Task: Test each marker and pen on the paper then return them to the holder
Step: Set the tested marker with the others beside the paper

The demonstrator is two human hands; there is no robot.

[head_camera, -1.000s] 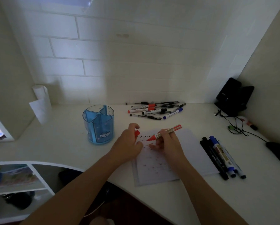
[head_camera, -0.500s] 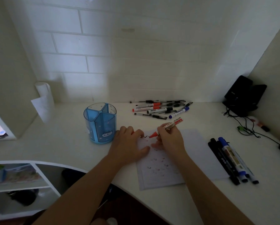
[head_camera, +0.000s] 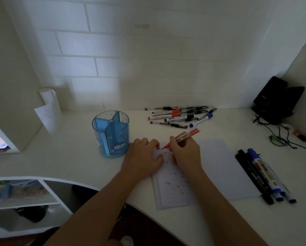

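Observation:
My right hand (head_camera: pixel 186 151) grips an uncapped red whiteboard marker (head_camera: pixel 184 136), its tip touching the top left of the white paper (head_camera: pixel 219 167) beside a row of small squiggles. My left hand (head_camera: pixel 143 157) rests on the paper's left edge with fingers curled; the red cap seen in it earlier is hidden now. The blue three-part holder (head_camera: pixel 111 137) stands empty just left of my left hand. A pile of pens and markers (head_camera: pixel 180 116) lies behind the paper near the wall. Three markers (head_camera: pixel 262 174), black and blue, lie side by side to the right of the paper.
A black device (head_camera: pixel 276 100) with trailing cables (head_camera: pixel 279 137) fills the back right corner. A white paper roll (head_camera: pixel 49 109) leans at the back left. Open shelves (head_camera: pixel 24 192) sit below the desk's curved front edge on the left.
The marker tip came down onto the paper and drew along the squiggle row. My left hand lowered flat onto the paper's edge, covering the red cap. The camera moved closer.

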